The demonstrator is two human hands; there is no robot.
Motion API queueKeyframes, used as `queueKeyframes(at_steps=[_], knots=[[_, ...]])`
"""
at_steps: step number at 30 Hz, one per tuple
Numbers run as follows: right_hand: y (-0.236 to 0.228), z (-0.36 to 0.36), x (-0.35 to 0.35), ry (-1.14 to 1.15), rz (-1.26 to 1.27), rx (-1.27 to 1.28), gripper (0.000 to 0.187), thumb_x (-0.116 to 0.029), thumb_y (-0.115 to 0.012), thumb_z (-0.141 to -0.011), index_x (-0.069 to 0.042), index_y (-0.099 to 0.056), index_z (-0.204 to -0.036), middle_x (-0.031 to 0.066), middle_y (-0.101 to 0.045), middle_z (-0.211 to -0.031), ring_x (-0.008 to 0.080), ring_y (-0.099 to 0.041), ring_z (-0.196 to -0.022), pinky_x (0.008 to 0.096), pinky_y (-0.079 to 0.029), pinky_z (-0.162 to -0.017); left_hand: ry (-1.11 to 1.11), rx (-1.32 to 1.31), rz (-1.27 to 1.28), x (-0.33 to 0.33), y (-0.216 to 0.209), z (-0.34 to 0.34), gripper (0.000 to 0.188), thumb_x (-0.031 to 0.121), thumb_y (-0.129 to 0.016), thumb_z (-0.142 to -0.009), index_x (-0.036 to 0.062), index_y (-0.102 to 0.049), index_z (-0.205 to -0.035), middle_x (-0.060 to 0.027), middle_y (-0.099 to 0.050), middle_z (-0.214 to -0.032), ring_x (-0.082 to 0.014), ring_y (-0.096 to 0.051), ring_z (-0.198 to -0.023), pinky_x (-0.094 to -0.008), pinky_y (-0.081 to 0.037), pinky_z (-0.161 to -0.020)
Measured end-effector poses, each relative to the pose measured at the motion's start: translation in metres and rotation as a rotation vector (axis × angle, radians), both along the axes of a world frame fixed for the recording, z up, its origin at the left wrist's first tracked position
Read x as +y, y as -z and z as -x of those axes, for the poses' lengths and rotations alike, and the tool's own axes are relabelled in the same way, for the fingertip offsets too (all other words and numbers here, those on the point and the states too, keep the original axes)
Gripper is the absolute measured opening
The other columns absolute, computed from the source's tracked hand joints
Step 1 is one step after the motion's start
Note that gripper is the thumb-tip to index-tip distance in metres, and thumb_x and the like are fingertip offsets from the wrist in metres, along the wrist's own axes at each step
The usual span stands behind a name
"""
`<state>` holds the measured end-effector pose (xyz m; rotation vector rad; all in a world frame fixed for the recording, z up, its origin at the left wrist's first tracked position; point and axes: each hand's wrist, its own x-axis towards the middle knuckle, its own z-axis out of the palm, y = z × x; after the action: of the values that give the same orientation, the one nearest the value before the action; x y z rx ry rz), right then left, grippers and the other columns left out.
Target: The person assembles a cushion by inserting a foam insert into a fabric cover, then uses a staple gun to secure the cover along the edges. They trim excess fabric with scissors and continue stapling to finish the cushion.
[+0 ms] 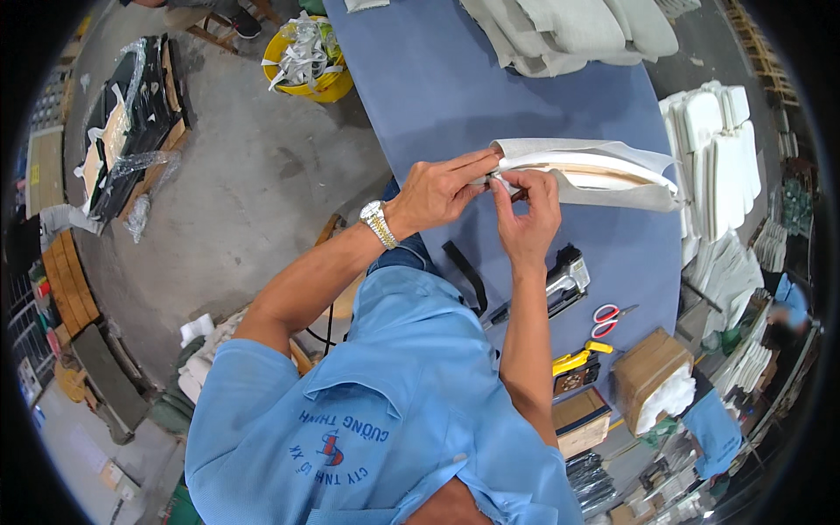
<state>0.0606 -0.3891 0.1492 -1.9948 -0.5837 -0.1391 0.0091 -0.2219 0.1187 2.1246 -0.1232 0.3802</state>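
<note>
A long curved pad (626,194) lies on the blue-topped table (394,79), its light grey fabric cover open along the upper side. White foam and a thin wooden edge show inside the gap. At the pad's left end, my left hand (435,194) closes its fingers on the fabric edge; a metal watch (378,220) is on that wrist. Right beside it, my right hand (532,208) pinches the same end of the cover between thumb and fingers. Exactly what lies between the fingertips is hidden. A staple gun (567,278) rests on the table near my right forearm.
Red-handled scissors (605,322), a yellow tool (573,360) and a black strap (467,276) lie nearby. A cardboard box (647,367) stands at the near right. Grey padded pieces (569,35) are stacked at the far end. A yellow tub (328,86) of scraps sits on the floor.
</note>
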Motion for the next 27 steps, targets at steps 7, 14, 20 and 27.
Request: queueKeyframes(at_steps=[7,14,20,27], knots=[[0.009,0.01,0.01,0.051,-0.027,0.013,0.017,-0.007,-0.083,-0.083,-0.004,-0.072,-0.095,0.0063,-0.059,-0.092,0.016,-0.058,-0.076,0.028,-0.05,-0.062,0.0,0.048,0.015,0.002,0.001,0.004,0.053,0.004,-0.075,-0.083,0.0094,-0.065,-0.135,-0.0113,-0.067,-0.137,-0.0307,-0.074,-0.104,-0.0344,-0.062,-0.076],[0.018,0.02,0.002,0.031,-0.043,0.037,0.013,-0.005,-0.081,-0.085,-0.004,-0.068,-0.09,0.0078,-0.057,-0.093,0.0162,-0.057,-0.078,0.0277,-0.049,-0.065,-0.069,0.008,0.091,-0.007,0.01,0.012,0.056,0.007,-0.077,-0.082,0.0112,-0.065,-0.136,-0.0105,-0.068,-0.135,-0.0296,-0.068,-0.119,-0.0357,-0.06,-0.089],[0.02,0.032,-0.005,0.043,-0.024,0.003,0.014,-0.004,-0.081,-0.085,-0.003,-0.067,-0.089,0.0084,-0.056,-0.093,0.0173,-0.057,-0.08,0.0275,-0.049,-0.069,-0.126,0.012,0.143,-0.018,0.018,0.024,0.059,0.01,-0.079,-0.08,0.0137,-0.064,-0.138,-0.0091,-0.066,-0.138,-0.0278,-0.068,-0.12,-0.0352,-0.06,-0.089],[0.015,0.035,-0.009,0.069,0.088,-0.105,0.015,-0.008,-0.083,-0.081,-0.006,-0.071,-0.09,0.0105,-0.068,-0.095,0.0288,-0.065,-0.091,0.0391,-0.053,-0.081,-0.086,0.029,0.042,-0.016,0.021,0.028,0.05,0.013,-0.075,-0.09,0.0072,-0.064,-0.138,-0.0159,-0.066,-0.137,-0.0316,-0.066,-0.124,-0.0384,-0.055,-0.099]])
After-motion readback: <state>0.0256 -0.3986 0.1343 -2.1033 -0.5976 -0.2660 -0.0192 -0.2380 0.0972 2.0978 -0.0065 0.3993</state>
